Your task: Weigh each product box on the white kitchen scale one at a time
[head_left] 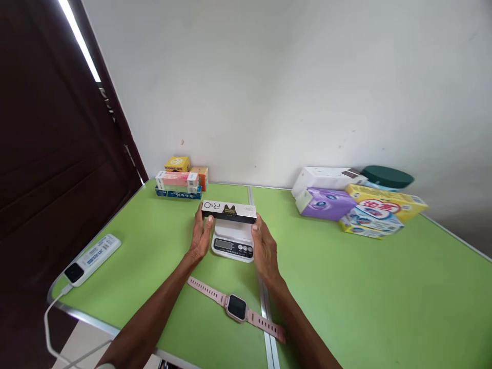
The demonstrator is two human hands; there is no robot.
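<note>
Between my two hands is a long, narrow black-and-white box [242, 210], lying level over the back part of a white kitchen scale [217, 252]. My left hand [200, 237] grips its left end, thumb at the front. At the opposite end, my right hand [265, 247] closes on the box with the thumb on the near edge. The scale's dark display and round buttons face me; the box hides part of its platform, and I cannot tell whether the two touch. Nearer to me lies a pink-strapped smartwatch [236, 307], stretched out flat on the green table [154, 271].
Small boxes [179, 180] are stacked at the back left. At the back right stand a purple pack [326, 203], a yellow pack [384, 201], a white box [326, 177] and a dark green lid [387, 176]. A white device [93, 259] with a cable lies at the left edge.
</note>
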